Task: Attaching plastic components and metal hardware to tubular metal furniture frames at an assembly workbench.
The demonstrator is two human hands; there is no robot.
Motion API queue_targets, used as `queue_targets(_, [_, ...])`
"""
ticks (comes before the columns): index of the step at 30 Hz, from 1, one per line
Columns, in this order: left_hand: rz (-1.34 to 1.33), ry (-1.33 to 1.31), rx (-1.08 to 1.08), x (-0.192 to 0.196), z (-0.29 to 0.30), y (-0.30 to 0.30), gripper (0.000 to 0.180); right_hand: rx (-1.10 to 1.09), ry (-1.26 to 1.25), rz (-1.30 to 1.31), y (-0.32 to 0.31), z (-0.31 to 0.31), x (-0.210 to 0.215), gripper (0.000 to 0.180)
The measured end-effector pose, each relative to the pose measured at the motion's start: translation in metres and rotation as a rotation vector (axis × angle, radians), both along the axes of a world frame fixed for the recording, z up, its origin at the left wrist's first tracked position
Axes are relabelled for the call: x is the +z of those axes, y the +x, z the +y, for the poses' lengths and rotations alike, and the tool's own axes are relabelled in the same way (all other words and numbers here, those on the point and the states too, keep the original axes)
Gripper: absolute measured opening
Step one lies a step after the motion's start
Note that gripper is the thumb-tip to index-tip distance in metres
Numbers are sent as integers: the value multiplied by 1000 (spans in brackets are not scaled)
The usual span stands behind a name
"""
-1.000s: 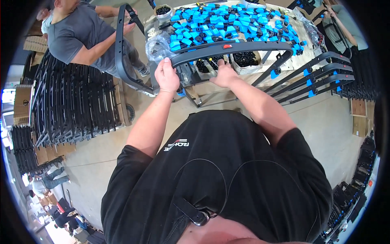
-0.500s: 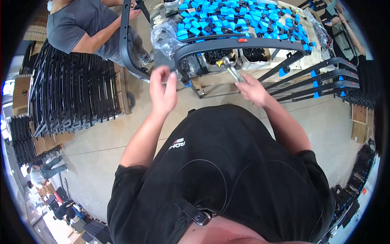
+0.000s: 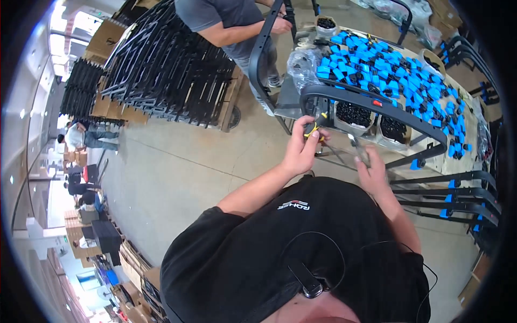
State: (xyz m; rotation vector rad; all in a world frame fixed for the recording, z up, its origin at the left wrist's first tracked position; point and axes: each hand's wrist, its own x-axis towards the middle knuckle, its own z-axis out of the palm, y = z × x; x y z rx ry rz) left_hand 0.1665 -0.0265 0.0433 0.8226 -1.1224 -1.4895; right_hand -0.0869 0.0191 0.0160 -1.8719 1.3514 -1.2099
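Observation:
My left hand [image 3: 300, 149] is closed around a small yellow-and-black hand tool [image 3: 313, 128]; its exact kind is hard to make out. To its right, my right hand [image 3: 374, 173] grips a slim, silvery metal tool [image 3: 357, 149], slightly blurred. Both hands are in front of my chest, just short of a curved black metal frame [image 3: 398, 110] with a red piece on its top bar. The frame stands at the near edge of a worktable [image 3: 479, 121] heaped with blue-and-black plastic parts [image 3: 398, 75].
Boxes of small black parts [image 3: 353, 114] stand behind the frame, near a clear plastic bag [image 3: 306, 67]. More black frames [image 3: 458, 199] lean at the right. A co-worker [image 3: 237, 27] handles another frame at the far left of the table. Stacked frames [image 3: 172, 75] rest on a wheeled pallet.
My left hand, empty before, now holds the yellow-and-black tool, whose yellow part showed at the right hand's tool earlier. My hands have come closer together, and the whole view has turned.

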Motion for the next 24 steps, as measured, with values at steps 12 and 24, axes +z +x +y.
queue_targets(12, [-98, 447, 445, -94, -41, 100, 18, -146, 470, -161, 3, 22, -29, 19])
queue_targets(24, [92, 609, 295, -127, -80, 100, 23, -300, 820, -159, 72, 53, -40, 27])
